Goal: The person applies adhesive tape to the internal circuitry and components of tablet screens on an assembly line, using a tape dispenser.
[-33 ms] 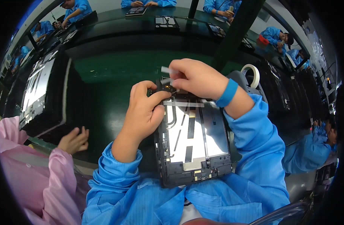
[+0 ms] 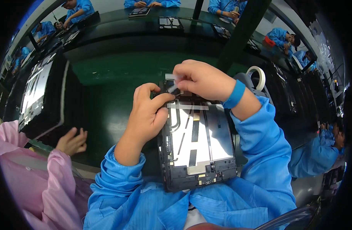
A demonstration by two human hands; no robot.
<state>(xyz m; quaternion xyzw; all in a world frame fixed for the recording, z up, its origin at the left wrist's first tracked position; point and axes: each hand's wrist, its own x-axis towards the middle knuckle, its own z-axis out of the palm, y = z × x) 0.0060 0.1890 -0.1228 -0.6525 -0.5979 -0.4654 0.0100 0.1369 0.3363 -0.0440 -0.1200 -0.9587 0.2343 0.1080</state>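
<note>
An opened tablet computer (image 2: 218, 134) lies in front of me, with a bright metal plate and dark parts inside. My right hand (image 2: 204, 78), with a blue wristband, is closed over its far end. A short whitish strip of tape (image 2: 169, 76) is pinched in its fingertips, its lower part blurred. My left hand (image 2: 145, 111) grips the tablet's far left corner. Its forefinger presses near a thin wire there, while the thumb is bent over the plate. A pale strip (image 2: 191, 107) runs across the plate's far edge. My fingers hide part of the far end.
A tall stack of tablets (image 2: 36, 88) stands left, with a pink-sleeved co-worker's hand (image 2: 71, 142) beside it. A roll of white tape (image 2: 263, 78) sits in a grey dispenser (image 2: 245, 81) at right, near more stacked tablets (image 2: 279, 92). A dark post (image 2: 245, 34) rises beyond my right hand.
The tape strip's lower part has swung slightly downward in my right fingers. The stack at left and the co-worker's hand have shifted a little to the left. My left hand stays put.
</note>
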